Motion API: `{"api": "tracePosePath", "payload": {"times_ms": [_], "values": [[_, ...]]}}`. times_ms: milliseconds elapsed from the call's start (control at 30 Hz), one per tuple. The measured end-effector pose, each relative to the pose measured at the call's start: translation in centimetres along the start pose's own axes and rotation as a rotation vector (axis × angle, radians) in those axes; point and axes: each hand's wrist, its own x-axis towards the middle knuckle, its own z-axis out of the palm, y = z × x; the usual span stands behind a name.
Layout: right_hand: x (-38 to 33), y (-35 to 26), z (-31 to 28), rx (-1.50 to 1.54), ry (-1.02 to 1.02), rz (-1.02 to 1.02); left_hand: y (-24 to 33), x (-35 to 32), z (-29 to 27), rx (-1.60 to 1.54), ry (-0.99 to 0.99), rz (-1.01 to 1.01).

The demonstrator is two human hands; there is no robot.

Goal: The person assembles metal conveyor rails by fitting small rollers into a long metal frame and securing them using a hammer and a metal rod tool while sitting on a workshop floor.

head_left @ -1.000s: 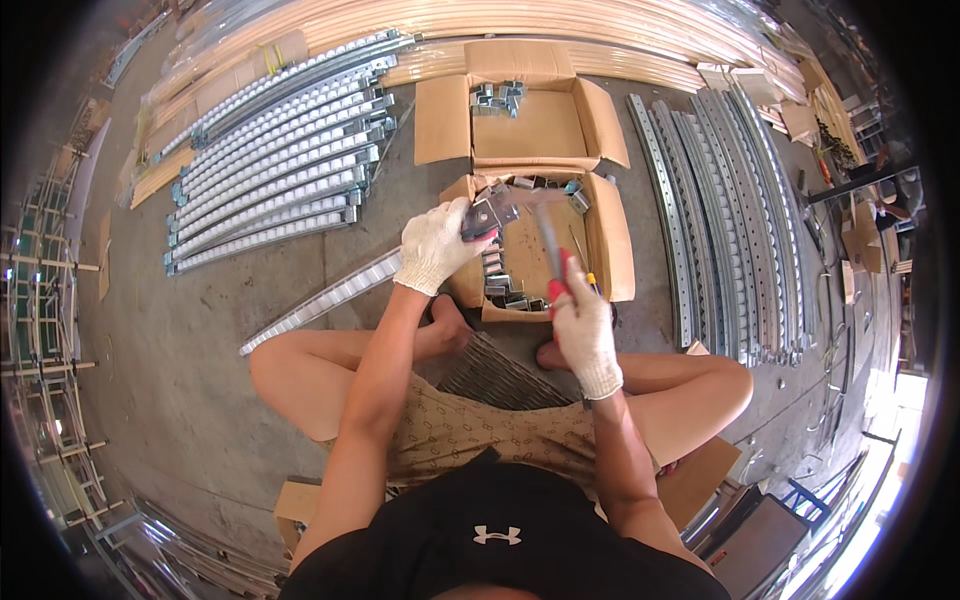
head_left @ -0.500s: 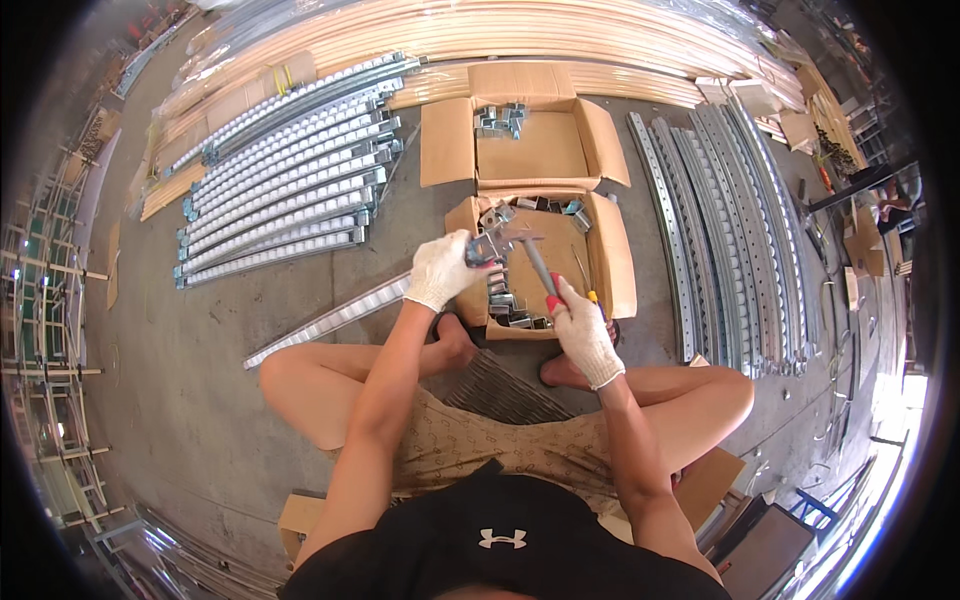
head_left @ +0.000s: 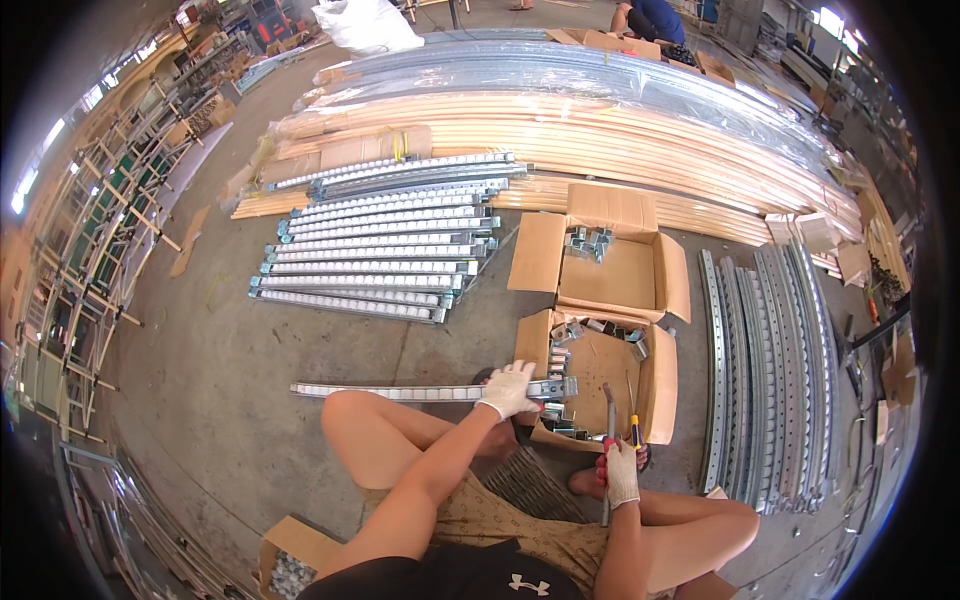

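A roller track (head_left: 400,392), a metal rail with white rollers, reaches from the left to the near box, its bracket end (head_left: 560,387) over the box's left side. My gloved left hand (head_left: 510,390) lies across it near that end, fingers over the far side and thumb on the near side. In my gloved right hand (head_left: 621,472) is a hammer (head_left: 611,425) with a grey shaft, held upright at the box's near right corner. Just beside it a yellow-handled screwdriver (head_left: 635,430) leans in the box. The cardboard box (head_left: 657,385) contains several metal brackets (head_left: 560,360).
Behind stands a second open box (head_left: 610,290) with some brackets. Finished-looking roller tracks (head_left: 370,250) lie in rows at left, perforated metal rails (head_left: 765,380) at right. Long wrapped tan bars (head_left: 600,140) cross the back. A box of small grey parts (head_left: 290,575) sits near left.
The view has tilted up and shifted left. My left hand has lowered the track's bracket end toward the box side. The hammer has drawn back from the bracket, toward me and to the right.
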Motion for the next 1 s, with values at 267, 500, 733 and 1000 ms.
{"api": "tracePosePath", "payload": {"times_ms": [267,500,733,1000], "values": [[3.7,1.6,2.8,-0.304,0.080,-0.409,-8.0,-2.8,4.0,0.058,0.100,-0.104],[0.4,-3.3,1.0,-0.482,0.100,-0.723,-1.9,-3.5,-3.6,0.023,0.140,-0.051],[-7.2,-10.2,-0.1,-0.243,0.310,-0.553,-0.7,-3.5,-6.8,0.004,0.161,-0.038],[-4.3,-8.8,-0.7,-0.072,0.272,-0.354,-2.4,-3.9,-5.4,0.066,0.120,-0.012]]}}
